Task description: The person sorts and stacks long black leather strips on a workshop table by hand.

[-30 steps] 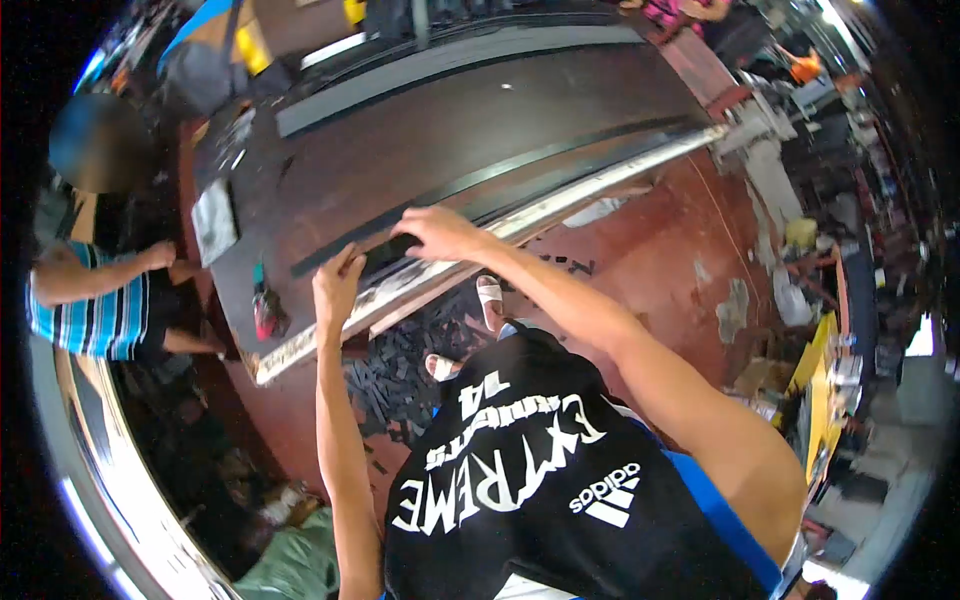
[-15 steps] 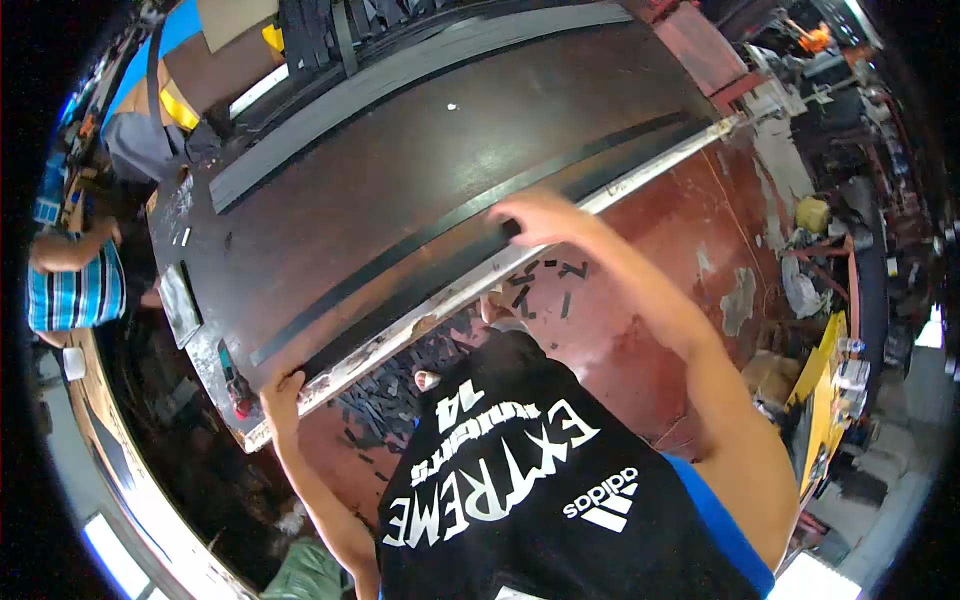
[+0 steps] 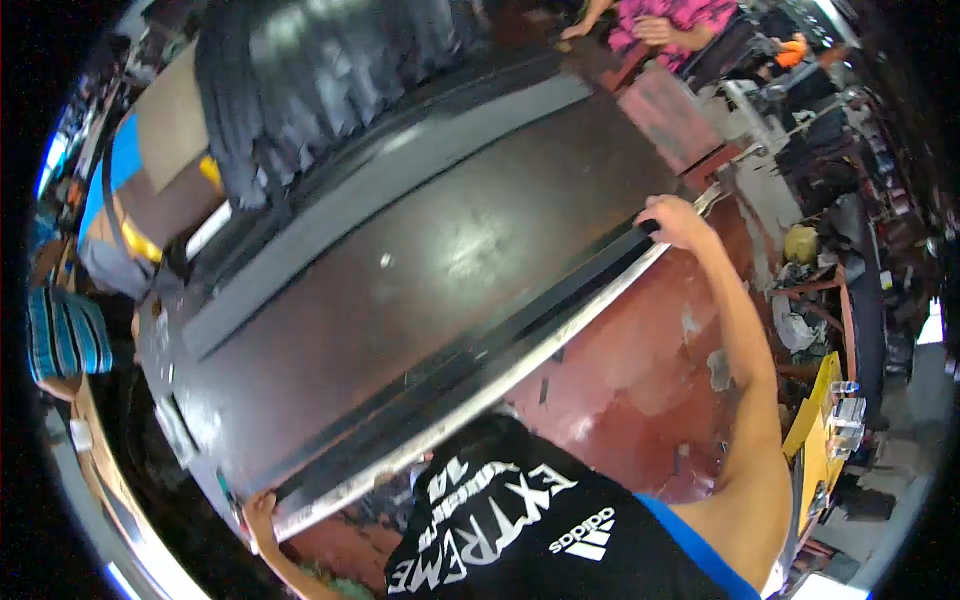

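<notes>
A long dark strip (image 3: 530,312) lies along the front edge of the dark table (image 3: 330,380). My right hand (image 3: 676,222) is closed on the strip's far right end, close to the pale table edge. At the lower left corner of the table, my left hand (image 3: 260,514) rests at the strip's other end; its fingers are small and blurred, so its grip cannot be made out. A wider grey strip (image 3: 400,185) lies across the back of the table.
Dark strips hang in a bundle (image 3: 330,80) behind the table. A small tool (image 3: 226,488) lies by the left corner. One person in pink (image 3: 690,22) is at the top right, another in striped clothing (image 3: 70,332) at the left. Scraps lie on the red floor (image 3: 610,400).
My right hand has moved right along the table edge to the far end. The view has shifted, so my left hand and the table's left corner appear lower. The person in pink has come into view.
</notes>
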